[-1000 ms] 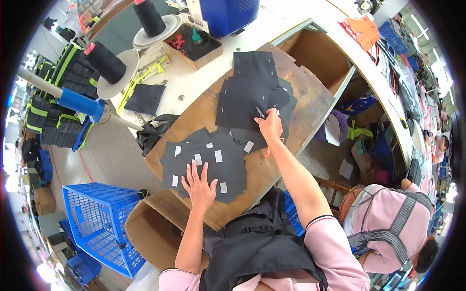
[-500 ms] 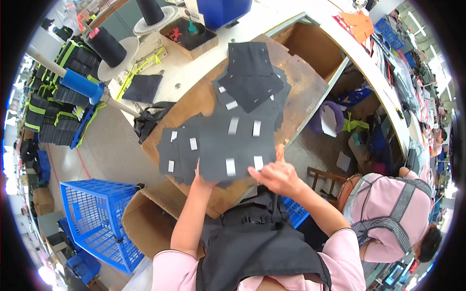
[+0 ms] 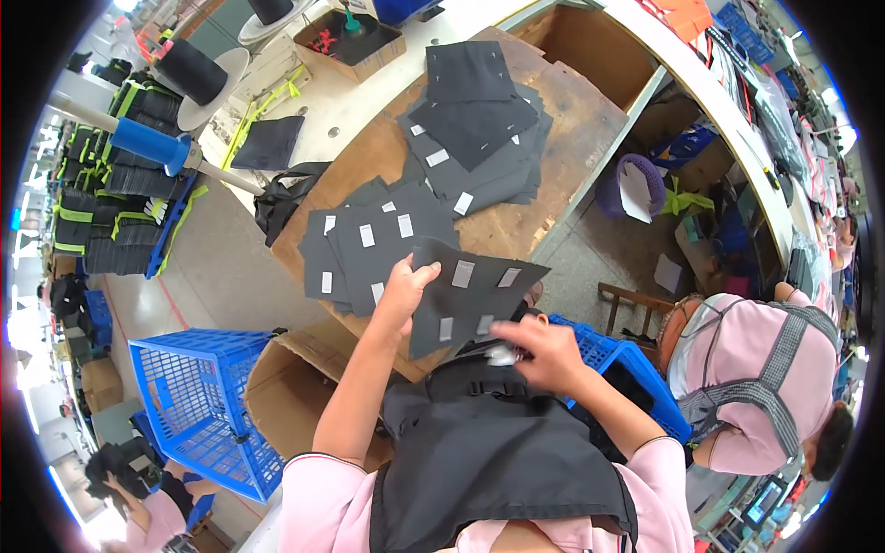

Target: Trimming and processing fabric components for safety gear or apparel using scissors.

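My left hand (image 3: 404, 293) grips the left edge of a dark grey fabric panel (image 3: 441, 300), thumb on top. The panel carries several white rectangular patches and is raised and tilted in front of my apron. My right hand (image 3: 546, 352) is closed beside its lower right edge, smeared by motion. A small shiny silvery thing (image 3: 502, 355) shows under those fingers, too blurred to name. Beyond the left hand, similar patched panels (image 3: 355, 253) lie overlapping on the brown wooden board (image 3: 576, 138). Farther back is another pile of dark pieces (image 3: 475, 129).
Left stands a blue plastic crate (image 3: 198, 346) beside an open cardboard box (image 3: 277, 378). Another blue crate (image 3: 659, 392) is at my right. Black thread cones (image 3: 189, 69) and a small tray (image 3: 369, 55) stand at the back left. A person (image 3: 761, 369) bends at the right.
The patched panel has come up off the board, tilted and drawn toward me, uncovering the panels beneath. My left hand has moved up, the right slightly down. The view has shifted slightly.
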A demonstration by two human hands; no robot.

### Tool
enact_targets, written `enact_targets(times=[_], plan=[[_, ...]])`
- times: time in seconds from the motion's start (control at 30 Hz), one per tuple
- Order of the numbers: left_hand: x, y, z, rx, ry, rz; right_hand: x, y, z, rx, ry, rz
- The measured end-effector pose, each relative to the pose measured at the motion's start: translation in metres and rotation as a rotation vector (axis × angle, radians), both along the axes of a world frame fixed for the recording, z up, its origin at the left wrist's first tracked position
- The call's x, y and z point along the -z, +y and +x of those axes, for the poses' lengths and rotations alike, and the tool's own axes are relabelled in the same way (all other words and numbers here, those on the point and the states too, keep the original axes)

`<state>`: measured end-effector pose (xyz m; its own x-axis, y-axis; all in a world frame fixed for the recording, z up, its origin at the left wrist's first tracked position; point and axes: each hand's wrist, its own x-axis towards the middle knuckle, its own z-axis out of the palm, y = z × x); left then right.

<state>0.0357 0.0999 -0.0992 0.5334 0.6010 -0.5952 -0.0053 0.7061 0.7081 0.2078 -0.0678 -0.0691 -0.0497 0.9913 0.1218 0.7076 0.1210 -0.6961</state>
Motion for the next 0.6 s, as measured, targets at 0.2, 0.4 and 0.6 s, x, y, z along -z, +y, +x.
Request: enact_targets(times=[0.2,0.4,0.6], plan=[[-0.033,-0.031,0.010,0.012,-0.031,0.165,-0.020,0.067,-0.004,0.330,0.330,-0.007],[-0.052,-0.043,0.012,-0.105,0.000,0.205,-0.026,0.045,-0.017,0.409,0.374,0.027],[-0.052,-0.052,0.012,-0.187,0.004,0.322,-0.030,0.012,-0.024,0.349,-0.034,0.186]])
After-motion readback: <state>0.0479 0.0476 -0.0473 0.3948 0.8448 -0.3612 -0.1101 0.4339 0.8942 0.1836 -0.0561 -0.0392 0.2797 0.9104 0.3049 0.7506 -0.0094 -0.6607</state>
